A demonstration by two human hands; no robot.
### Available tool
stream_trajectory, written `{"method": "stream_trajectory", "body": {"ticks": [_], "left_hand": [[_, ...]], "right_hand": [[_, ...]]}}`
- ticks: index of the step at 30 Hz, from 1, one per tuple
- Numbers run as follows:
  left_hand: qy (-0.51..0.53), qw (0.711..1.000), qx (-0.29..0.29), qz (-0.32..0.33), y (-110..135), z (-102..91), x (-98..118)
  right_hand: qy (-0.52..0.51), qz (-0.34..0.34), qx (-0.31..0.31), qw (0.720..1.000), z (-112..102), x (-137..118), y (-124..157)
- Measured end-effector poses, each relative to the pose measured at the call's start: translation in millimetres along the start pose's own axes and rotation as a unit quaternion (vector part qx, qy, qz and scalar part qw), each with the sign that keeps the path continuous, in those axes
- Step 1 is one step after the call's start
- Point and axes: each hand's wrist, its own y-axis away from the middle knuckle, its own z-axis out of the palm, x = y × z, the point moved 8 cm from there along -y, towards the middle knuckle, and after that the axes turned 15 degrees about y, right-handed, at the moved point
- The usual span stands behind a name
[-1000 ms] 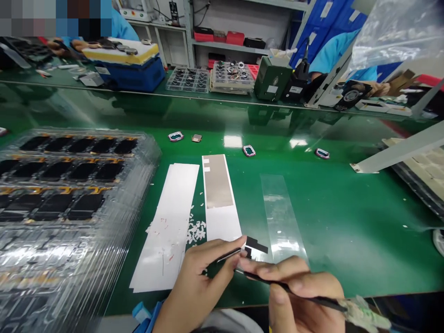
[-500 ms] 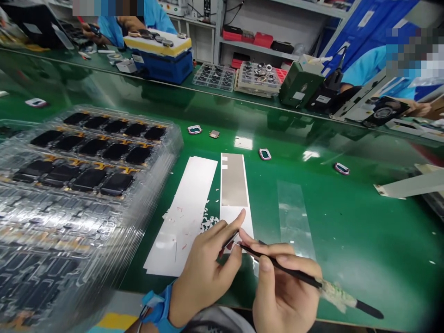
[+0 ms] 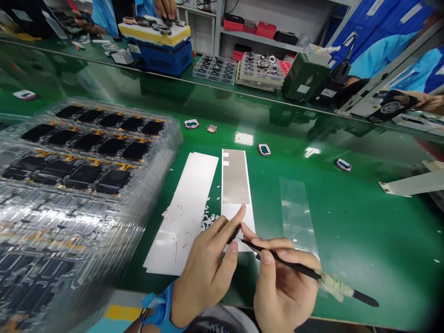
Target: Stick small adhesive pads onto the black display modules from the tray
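Note:
My left hand (image 3: 204, 268), with a blue wrist strap, is closed on a small dark flat piece (image 3: 233, 234), perhaps a watch screen. It tilts between the fingers and is seen nearly edge-on. My right hand (image 3: 286, 286) grips black tweezers (image 3: 300, 268) with tape wound round the rear part. Their tips point left at the dark piece; whether they touch it I cannot tell. Under the fingers lies a white strip (image 3: 237, 212) with a grey sheet (image 3: 236, 178) on its upper part. Left of it are white paper strips (image 3: 194, 199) and scattered white scraps (image 3: 209, 221).
Stacked clear trays (image 3: 138, 185) of black screens fill the left. A clear film (image 3: 296, 208) lies right of the strips. Small framed parts (image 3: 264, 149) dot the green bench. Behind, a co-worker's hand (image 3: 165, 8) is over a blue box (image 3: 163, 58); a white bar (image 3: 405, 181) juts in from the right.
The view has shifted slightly. My left thumb sits a little lower, further from the dark piece, and the tweezers stay beside it. At the back, a co-worker's hand now reaches over the blue box.

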Motion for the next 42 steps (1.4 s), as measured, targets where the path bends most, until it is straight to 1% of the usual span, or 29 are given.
{"method": "stream_trajectory", "body": {"ticks": [9,20,28,34,39,42], "left_hand": [[-0.018,1.000,-0.005,-0.011,-0.6,1.9,-1.8],[-0.019,1.000,-0.004,-0.015,-1.0,2.5,-2.6],[-0.038,0.999,-0.004,-0.024,0.2,2.3,-4.6],[-0.034,0.999,-0.008,-0.020,-1.9,2.7,-4.4],[-0.024,1.000,-0.006,-0.019,-1.4,2.9,-4.5],[-0.023,1.000,-0.009,-0.019,-0.4,3.4,-5.2]], "right_hand": [[0.023,0.016,0.010,1.000,-2.2,4.3,-0.1],[-0.006,0.014,0.013,1.000,-0.4,6.1,-0.8],[0.015,0.008,0.010,1.000,-1.4,5.0,0.2],[0.032,-0.008,0.015,0.999,-2.8,4.0,-0.6],[0.037,-0.052,-0.001,0.998,-0.7,-1.5,-1.3],[0.035,-0.053,0.005,0.998,-1.1,-1.5,-1.3]]}}
